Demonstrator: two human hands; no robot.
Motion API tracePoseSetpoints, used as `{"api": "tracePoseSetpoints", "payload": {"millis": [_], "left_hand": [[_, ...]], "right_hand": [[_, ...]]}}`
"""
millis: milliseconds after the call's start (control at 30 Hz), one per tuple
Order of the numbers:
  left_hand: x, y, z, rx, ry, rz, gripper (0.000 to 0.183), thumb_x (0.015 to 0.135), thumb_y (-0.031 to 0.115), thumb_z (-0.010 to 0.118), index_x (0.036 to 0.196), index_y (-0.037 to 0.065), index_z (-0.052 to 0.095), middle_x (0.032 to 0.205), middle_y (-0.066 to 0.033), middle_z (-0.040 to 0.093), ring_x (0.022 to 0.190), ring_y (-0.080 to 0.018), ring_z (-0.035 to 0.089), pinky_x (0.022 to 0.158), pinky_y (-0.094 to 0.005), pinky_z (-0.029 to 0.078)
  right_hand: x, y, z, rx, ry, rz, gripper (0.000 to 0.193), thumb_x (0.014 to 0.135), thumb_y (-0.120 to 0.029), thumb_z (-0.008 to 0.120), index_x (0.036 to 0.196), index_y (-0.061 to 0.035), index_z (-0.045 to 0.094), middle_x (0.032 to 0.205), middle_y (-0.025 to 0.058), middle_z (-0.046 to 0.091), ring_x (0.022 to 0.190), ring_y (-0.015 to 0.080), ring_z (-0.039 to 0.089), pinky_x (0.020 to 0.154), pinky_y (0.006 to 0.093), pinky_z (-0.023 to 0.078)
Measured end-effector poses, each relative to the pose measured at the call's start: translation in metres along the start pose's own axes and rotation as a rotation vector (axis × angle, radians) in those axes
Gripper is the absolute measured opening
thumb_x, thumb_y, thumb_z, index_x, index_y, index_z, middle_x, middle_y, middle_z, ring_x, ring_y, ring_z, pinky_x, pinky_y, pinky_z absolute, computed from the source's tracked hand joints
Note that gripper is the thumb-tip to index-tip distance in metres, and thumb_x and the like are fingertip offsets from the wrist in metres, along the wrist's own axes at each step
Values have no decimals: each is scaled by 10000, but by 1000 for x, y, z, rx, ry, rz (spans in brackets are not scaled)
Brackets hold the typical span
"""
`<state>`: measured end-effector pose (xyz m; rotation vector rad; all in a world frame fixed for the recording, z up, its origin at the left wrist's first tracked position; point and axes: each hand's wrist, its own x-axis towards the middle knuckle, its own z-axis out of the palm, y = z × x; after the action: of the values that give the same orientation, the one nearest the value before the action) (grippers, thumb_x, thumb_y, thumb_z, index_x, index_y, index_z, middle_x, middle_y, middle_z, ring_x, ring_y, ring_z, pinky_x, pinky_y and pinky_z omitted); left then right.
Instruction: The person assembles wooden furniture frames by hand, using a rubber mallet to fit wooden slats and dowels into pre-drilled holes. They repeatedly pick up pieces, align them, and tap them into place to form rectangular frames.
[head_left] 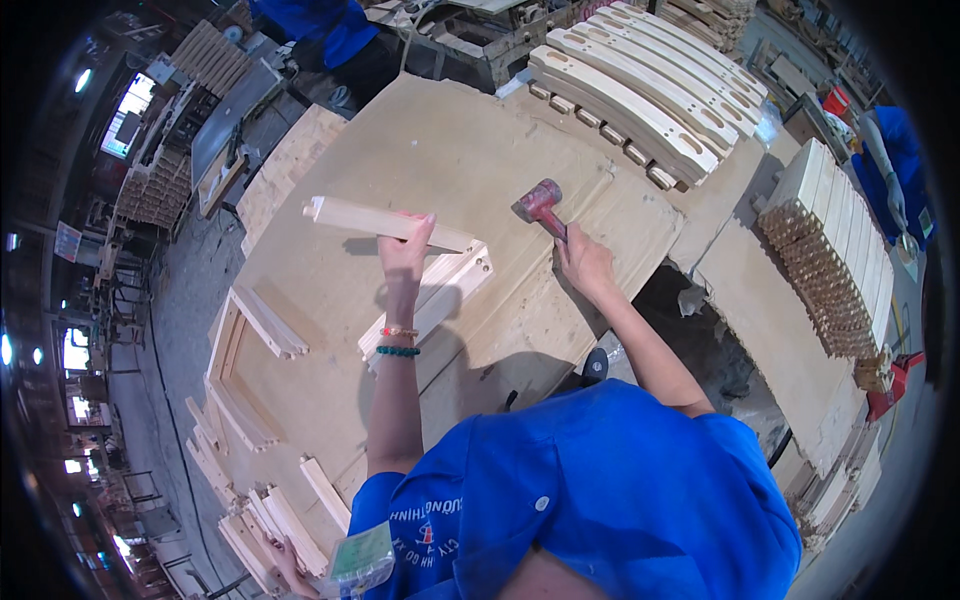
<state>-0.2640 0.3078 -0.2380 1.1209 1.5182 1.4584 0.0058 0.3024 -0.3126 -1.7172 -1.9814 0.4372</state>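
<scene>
My left hand (405,252) is closed around a pale wooden rail (352,216), holding it at a slant over the cardboard-covered table. The rail's right end meets the drilled end of a second wooden piece (440,297), which lies below it; whether the two are joined I cannot tell. Two round holes show at that piece's upper end. To the right, my right hand (588,265) grips the handle of a mallet (541,200) with a worn reddish head. The mallet head is over the table, apart from the wood.
Angled wooden assemblies (233,350) lie at the table's left edge. At the lower left another person's hand (287,563) touches wooden pieces. Curved slotted boards (640,85) are stacked at the back right, and bundled slats (832,250) at the right. A dark gap (700,320) opens beside my right forearm.
</scene>
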Motion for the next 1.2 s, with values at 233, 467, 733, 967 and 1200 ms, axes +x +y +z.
{"api": "tracePoseSetpoints", "payload": {"millis": [233,467,733,967,1200], "left_hand": [[3,-14,-1,218,-17,174,313,778,204,747,931,16,550,827,-75,628,731,-168,609,644,-315,490],[-20,32,35,656,-60,129,561,751,341,723,1136,24,467,903,-174,670,828,-323,659,714,-416,498],[-20,30,28,642,-53,125,600,746,360,726,1158,7,469,895,-154,685,834,-295,669,712,-389,509],[-31,39,30,546,-69,154,577,745,295,730,1174,20,458,898,-169,677,864,-345,651,724,-414,501],[-25,20,22,538,-13,210,532,746,287,730,1125,26,464,913,-199,665,875,-386,632,734,-440,492]], "right_hand": [[1,-12,-4,29,-63,1,248,893,-229,525,970,-10,438,799,221,619,711,405,621,638,500,487],[19,16,-9,99,-177,-2,302,911,-306,511,997,-18,485,765,205,614,669,373,614,601,472,480],[67,-133,-215,629,-199,-337,492,884,-598,462,1026,-144,588,721,-33,451,578,36,405,465,200,337],[75,-199,-244,196,412,-1091,259,882,-97,466,1109,14,522,877,153,575,764,284,570,708,408,476],[65,-198,-242,-25,-303,-569,458,966,-447,417,1034,-21,572,722,125,538,643,224,513,602,369,413]]}}
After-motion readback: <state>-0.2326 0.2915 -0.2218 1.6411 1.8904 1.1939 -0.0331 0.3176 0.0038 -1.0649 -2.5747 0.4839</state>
